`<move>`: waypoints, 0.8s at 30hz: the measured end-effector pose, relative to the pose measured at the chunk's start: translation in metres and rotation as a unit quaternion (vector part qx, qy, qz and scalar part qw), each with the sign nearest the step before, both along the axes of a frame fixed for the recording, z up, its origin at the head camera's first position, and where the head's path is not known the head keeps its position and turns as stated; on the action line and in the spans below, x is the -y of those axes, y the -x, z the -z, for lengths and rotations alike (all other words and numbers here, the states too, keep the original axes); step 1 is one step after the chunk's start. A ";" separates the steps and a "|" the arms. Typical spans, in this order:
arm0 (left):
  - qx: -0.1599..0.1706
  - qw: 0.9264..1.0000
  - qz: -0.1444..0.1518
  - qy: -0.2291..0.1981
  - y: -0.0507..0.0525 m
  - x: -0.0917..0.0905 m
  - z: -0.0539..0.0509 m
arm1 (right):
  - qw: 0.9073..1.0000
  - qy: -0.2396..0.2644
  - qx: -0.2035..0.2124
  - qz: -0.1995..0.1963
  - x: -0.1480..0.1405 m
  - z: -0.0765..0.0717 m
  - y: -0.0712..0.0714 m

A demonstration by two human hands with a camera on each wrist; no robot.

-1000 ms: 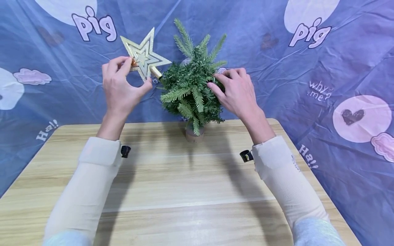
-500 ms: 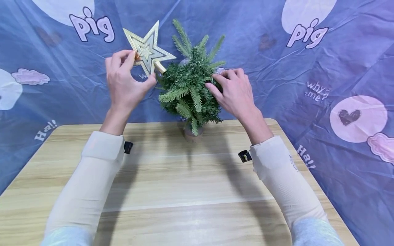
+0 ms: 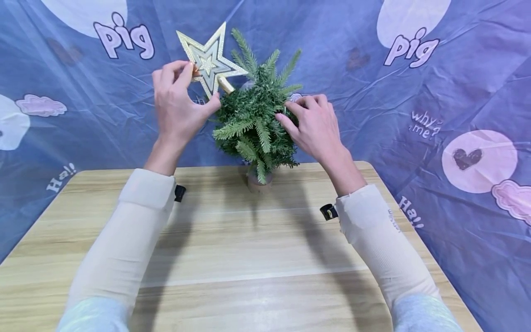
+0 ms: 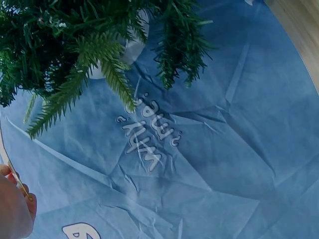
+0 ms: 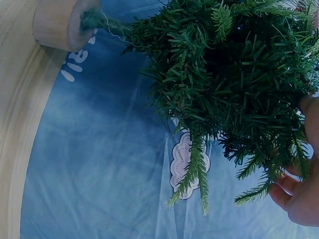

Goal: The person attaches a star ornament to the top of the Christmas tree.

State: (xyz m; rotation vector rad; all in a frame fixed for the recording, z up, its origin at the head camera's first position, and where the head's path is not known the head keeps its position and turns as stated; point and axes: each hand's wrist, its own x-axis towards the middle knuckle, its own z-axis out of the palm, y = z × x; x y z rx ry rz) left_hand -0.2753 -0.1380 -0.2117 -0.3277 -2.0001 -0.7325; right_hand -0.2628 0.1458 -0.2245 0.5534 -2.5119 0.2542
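A gold glittery star tree topper (image 3: 208, 63) with a short gold socket is pinched by my left hand (image 3: 178, 106) between thumb and fingers. It is beside the upper left of a small artificial Christmas tree (image 3: 258, 115), its socket close to the branches; whether they touch I cannot tell. The tree stands upright on a round wooden base (image 5: 57, 22). At its right side, my right hand (image 3: 317, 127) grips the branches, fingertips partly hidden in the green. Only part of the left hand (image 4: 15, 206) and an edge of the star show in the left wrist view.
The base rests near the back edge of a light wood table (image 3: 232, 240). Close behind hangs a creased blue cloth (image 3: 344, 27) printed with words, clouds and pale circles. Small black wrist cameras (image 3: 328, 211) stick out from the sleeves.
My left hand has carried the star to the right and slightly up, nearer the tree's top. The right hand stays at the tree's right side, and the tree keeps its place.
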 end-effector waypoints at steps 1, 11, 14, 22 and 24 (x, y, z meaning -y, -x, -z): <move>-0.004 1.000 0.000 0.001 0.000 -0.001 -0.001 | 1.000 0.000 -0.001 0.000 0.000 0.000 0.000; -0.015 1.000 -0.003 0.011 0.003 -0.009 -0.008 | 1.000 0.002 0.002 0.002 -0.001 -0.001 0.000; -0.016 1.000 -0.004 0.019 0.005 -0.010 -0.008 | 1.000 0.000 0.006 0.005 0.000 -0.001 0.000; -0.008 0.999 -0.010 0.038 0.011 -0.014 -0.012 | 1.000 -0.003 0.009 0.007 0.000 0.000 0.001; -0.008 0.999 -0.012 0.043 0.012 -0.016 -0.013 | 1.000 -0.002 0.009 0.005 0.000 0.000 0.001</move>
